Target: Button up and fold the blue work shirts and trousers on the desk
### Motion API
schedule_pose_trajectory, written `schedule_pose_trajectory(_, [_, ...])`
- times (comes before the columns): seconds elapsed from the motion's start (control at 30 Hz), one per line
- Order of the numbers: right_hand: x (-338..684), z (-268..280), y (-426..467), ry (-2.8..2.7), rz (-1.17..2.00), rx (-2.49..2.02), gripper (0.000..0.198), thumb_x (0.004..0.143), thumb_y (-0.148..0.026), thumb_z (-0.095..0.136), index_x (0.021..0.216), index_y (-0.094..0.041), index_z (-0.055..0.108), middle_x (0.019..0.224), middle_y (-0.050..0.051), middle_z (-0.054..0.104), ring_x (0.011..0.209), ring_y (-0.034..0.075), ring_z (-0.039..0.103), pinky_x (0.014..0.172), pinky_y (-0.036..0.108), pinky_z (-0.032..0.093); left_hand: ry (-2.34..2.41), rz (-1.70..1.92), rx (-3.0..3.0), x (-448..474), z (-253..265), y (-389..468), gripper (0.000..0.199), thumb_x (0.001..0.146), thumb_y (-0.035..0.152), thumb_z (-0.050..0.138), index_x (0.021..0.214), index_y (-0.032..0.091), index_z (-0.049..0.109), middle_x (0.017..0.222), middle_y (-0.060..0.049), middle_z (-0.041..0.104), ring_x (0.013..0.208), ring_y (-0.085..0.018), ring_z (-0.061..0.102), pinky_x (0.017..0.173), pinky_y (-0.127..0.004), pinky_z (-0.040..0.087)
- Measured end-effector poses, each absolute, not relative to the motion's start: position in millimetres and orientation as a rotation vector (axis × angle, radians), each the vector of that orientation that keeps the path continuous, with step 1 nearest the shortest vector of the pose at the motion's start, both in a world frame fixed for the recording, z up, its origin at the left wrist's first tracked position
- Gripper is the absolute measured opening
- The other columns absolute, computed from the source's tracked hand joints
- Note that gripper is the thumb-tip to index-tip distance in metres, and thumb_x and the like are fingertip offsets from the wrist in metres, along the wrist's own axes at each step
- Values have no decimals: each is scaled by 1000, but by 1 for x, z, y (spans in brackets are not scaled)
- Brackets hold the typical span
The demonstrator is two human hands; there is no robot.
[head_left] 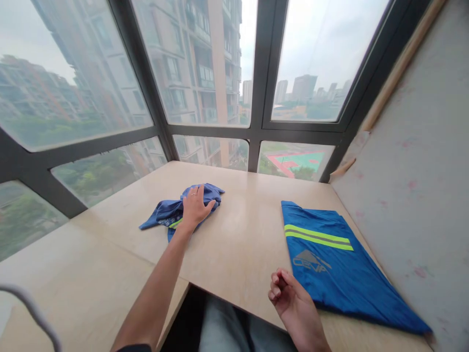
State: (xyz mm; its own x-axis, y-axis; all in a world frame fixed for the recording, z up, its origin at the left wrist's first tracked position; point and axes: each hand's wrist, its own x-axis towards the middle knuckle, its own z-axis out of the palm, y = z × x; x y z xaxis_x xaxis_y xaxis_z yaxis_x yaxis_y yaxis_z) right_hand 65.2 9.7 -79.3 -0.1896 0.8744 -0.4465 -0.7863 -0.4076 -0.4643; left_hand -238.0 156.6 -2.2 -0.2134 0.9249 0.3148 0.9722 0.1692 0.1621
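A crumpled blue garment [164,211] with a bit of yellow-green stripe lies bunched on the tabletop. On top of it rests my left hand [196,208], fingers spread and a ring on one of them. To the right, a folded blue garment [330,274] lies flat, with a yellow-green and grey reflective band and a grey printed logo. My right hand [293,298] is beside its near left edge, palm turned up and fingers curled in. Nothing shows between those fingers.
The pale wooden tabletop [242,220] runs up to dark-framed windows [256,129]. A patterned wall [406,205] borders it on the right. A grey curved tube or cable [31,305] stands at the lower left. My legs [227,325] are below the table's notched front edge.
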Motion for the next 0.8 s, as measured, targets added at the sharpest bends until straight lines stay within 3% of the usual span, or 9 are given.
schedule_pose_trajectory(0.1, [60,-96,13,-247,1733,-944,36,52,-33,94,72,-15,71,69,1,66,56,9,54,50,19,46,-2179,-270,-2021,-240,-31,175,83,89,54,50,156,14,22,164,-19,18,151,-41,6,113,-72,8])
schedule_pose_trajectory(0.2, [58,-112,17,-352,1653,-1082,42,49,-42,95,70,-15,70,68,1,66,56,9,56,50,19,47,-2164,-72,-2092,-251,-65,178,72,91,52,47,153,18,34,164,-16,19,151,-41,4,111,-74,-3])
schedule_pose_trajectory(0.37, [56,-125,23,-402,1611,-1099,46,49,-47,95,69,-15,69,67,1,66,58,10,57,55,21,49,-2298,-80,-1852,-288,-90,172,57,94,34,38,150,20,40,163,-15,25,151,-36,11,115,-69,0])
schedule_pose_trajectory(0.53, [51,-129,31,-418,1638,-1034,45,52,-47,94,70,-15,68,68,1,65,59,10,57,56,22,48,-2610,-92,-1674,-307,-73,186,58,91,37,43,144,13,47,160,-23,26,148,-45,15,107,-78,12])
schedule_pose_trajectory(0.7, [48,-131,35,-462,1660,-990,43,57,-47,92,74,-15,68,71,2,65,60,10,57,58,22,47,-2498,-159,-1873,-249,-40,194,60,92,38,44,145,11,43,161,-23,23,151,-42,10,108,-76,16])
schedule_pose_trajectory(0.8, [49,-133,34,-485,1667,-971,42,60,-47,91,76,-15,68,72,2,66,62,10,57,59,22,47,-2367,-260,-2254,-186,-30,184,62,93,39,45,149,14,38,160,-21,28,150,-36,19,115,-65,19])
